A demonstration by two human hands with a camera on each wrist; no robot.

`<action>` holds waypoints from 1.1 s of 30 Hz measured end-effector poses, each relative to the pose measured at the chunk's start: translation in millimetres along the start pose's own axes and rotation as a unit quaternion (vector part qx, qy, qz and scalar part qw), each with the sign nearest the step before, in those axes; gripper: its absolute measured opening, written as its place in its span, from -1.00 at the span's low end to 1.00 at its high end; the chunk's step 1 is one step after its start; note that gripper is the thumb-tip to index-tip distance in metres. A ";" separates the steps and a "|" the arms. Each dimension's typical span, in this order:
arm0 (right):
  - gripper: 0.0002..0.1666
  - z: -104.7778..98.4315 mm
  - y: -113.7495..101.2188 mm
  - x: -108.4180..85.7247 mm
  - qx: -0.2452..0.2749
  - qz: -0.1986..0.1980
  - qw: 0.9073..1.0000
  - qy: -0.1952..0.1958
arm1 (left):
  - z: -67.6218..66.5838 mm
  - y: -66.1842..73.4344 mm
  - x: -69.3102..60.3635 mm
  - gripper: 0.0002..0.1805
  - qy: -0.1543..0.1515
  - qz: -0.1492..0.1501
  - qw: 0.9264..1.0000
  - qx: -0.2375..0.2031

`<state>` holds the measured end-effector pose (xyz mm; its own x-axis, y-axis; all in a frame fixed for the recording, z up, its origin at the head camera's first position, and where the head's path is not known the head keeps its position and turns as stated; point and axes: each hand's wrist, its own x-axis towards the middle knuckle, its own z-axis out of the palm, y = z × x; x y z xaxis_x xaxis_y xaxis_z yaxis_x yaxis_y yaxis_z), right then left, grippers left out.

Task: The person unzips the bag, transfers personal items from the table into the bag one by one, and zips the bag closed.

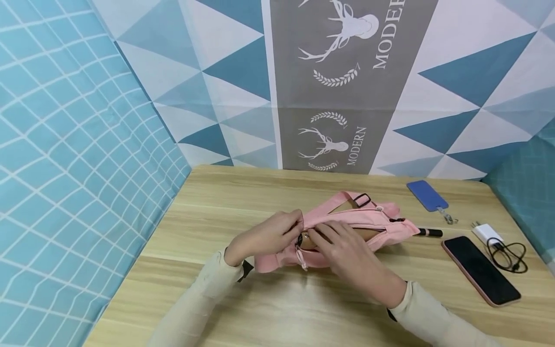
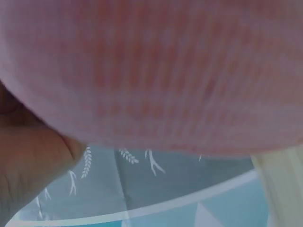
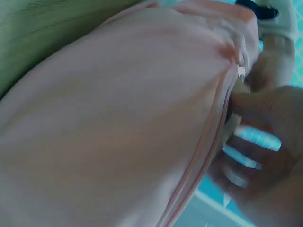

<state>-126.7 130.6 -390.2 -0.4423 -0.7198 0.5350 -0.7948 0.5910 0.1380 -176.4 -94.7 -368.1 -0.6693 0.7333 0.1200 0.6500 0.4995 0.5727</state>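
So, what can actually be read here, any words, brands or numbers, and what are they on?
"MODERN": white letters running sideways on the gray panel, beside the lower deer drawing.
"MODE": same panel, beside the upper deer drawing; the picture's top edge cuts the word off.
I can make out no lettering on the pink bag, phone, charger or blue tag.

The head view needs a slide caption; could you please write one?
Left hand and right hand at the opening of a pink bag on a wood-grain table.
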 end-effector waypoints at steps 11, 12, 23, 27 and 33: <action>-0.64 -7.7 13.4 6.4 0.034 -0.030 0.999 -0.024 | 5.8 6.0 2.2 -0.80 0.035 0.038 0.999 -0.010; -0.63 -7.3 13.0 6.3 0.030 -0.024 0.999 -0.023 | 4.6 6.5 1.8 -0.80 0.037 0.037 0.999 -0.010; -0.73 -16.0 33.9 -7.9 0.054 0.047 0.997 -0.016 | 9.2 6.7 3.4 -0.84 0.058 0.029 0.991 0.119; -0.84 -18.6 45.3 -0.8 0.004 0.041 0.998 -0.056 | 11.0 7.6 3.0 -0.85 0.065 0.031 0.987 0.146; -0.84 -12.7 52.4 2.0 0.001 0.042 0.997 -0.068 | 16.5 8.9 3.3 -0.92 0.086 0.029 0.980 0.179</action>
<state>-164.0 164.7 -371.3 -0.5593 -0.7105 0.4270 -0.7530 0.6509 0.0966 -166.9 -80.2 -376.0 -0.6583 0.6918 0.2968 0.7527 0.6114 0.2444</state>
